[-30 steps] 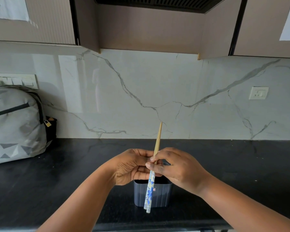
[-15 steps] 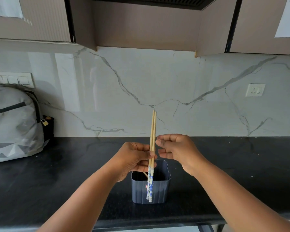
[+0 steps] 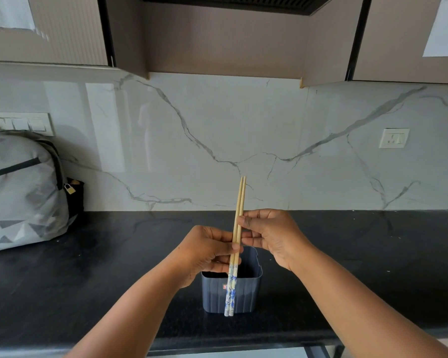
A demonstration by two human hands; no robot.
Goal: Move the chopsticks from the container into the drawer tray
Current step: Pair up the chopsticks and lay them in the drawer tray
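A pair of wooden chopsticks [image 3: 239, 202] with blue-and-white patterned lower ends stands nearly upright in front of me, above and in front of the dark blue ribbed container [image 3: 243, 293] on the black counter. My left hand [image 3: 207, 250] pinches the pair around the middle. My right hand [image 3: 269, 235] touches the sticks higher up with its fingertips. The container's inside looks dark; I cannot tell what else it holds. No drawer tray is in view.
A grey backpack [image 3: 18, 192] with a small padlock leans against the marble wall at the left. The black counter's [image 3: 373, 267] front edge runs just below the container. Wall cabinets hang overhead. A socket [image 3: 395, 138] sits on the wall at the right.
A second chopstick has joined the first, and both now sit side by side in my left hand. My right hand let go, drew back, then came in again to touch the sticks.
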